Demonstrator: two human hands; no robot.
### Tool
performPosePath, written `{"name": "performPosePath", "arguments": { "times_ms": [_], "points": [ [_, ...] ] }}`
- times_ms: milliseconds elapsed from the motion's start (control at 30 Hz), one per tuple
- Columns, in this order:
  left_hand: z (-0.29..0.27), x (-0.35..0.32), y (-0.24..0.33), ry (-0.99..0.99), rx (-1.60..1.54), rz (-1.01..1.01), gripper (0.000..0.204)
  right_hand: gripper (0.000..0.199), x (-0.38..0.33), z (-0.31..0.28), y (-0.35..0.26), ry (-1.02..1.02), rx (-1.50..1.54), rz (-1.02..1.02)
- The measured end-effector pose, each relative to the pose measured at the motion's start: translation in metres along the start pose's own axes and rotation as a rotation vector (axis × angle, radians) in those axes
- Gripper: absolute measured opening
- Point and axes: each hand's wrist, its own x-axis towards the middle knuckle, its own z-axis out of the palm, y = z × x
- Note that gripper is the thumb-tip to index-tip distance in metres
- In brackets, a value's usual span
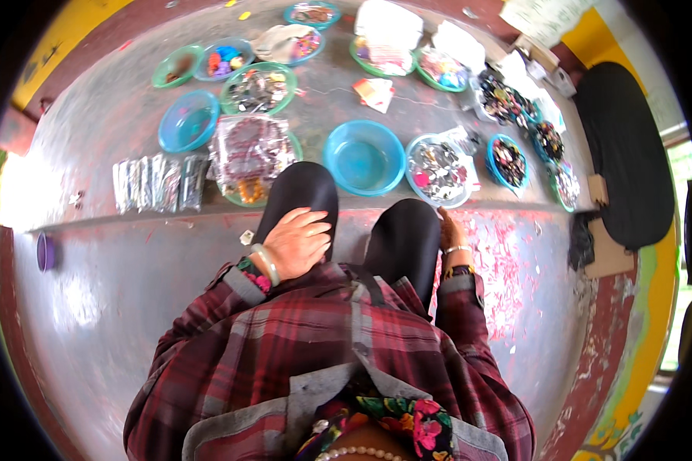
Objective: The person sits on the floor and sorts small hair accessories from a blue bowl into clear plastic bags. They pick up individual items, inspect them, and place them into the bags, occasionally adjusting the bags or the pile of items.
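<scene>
My left hand (300, 244) lies flat on my left thigh, its fingers stretched out and holding nothing. A pale bangle (266, 265) circles that wrist. Beside my right knee is my right hand (453, 230), seen edge-on; its fingers are mostly hidden, so its grip cannot be made out. Just beyond it stands a light blue basin (460, 198) full of shiny silver pieces. An empty blue basin (364, 157) sits in front of my knees. Past my left knee, a clear bag of dark red beads (254, 146) lies over a green basin (297, 146) with orange beads.
Along the raised ledge stand several basins of small coloured pieces, another blue basin (188, 121) and a row of clear packets (159, 183). A black oval cushion (624, 154) leans at the right. A purple cup (46, 252) is at the far left.
</scene>
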Motion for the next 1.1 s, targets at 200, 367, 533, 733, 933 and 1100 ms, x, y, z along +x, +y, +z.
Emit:
{"name": "performPosePath", "arguments": {
  "times_ms": [200,367,533,733,933,1100],
  "points": [
    [-0.003,0.010,-0.001,-0.020,0.000,-0.051,0.013,0.049,0.053,0.010,0.058,0.186,1.120,0.796],
    [-0.003,0.017,-0.005,-0.031,0.002,-0.066,0.012,0.034,0.094,0.025,0.092,0.265,1.183,0.736],
    [-0.002,0.025,-0.007,-0.005,-0.008,-0.081,0.011,0.018,0.118,0.011,0.144,0.108,1.095,0.729],
    [0.000,0.021,-0.011,-0.022,-0.019,-0.120,0.011,0.011,0.136,-0.014,0.109,0.329,0.818,0.633],
    [0.001,0.022,-0.014,-0.051,-0.040,-0.117,0.013,0.025,0.183,-0.031,0.000,0.231,0.822,0.463],
    [0.002,0.018,-0.021,-0.017,-0.029,-0.078,0.013,0.018,0.231,0.045,-0.061,-0.079,0.605,0.103]
  ]
}}
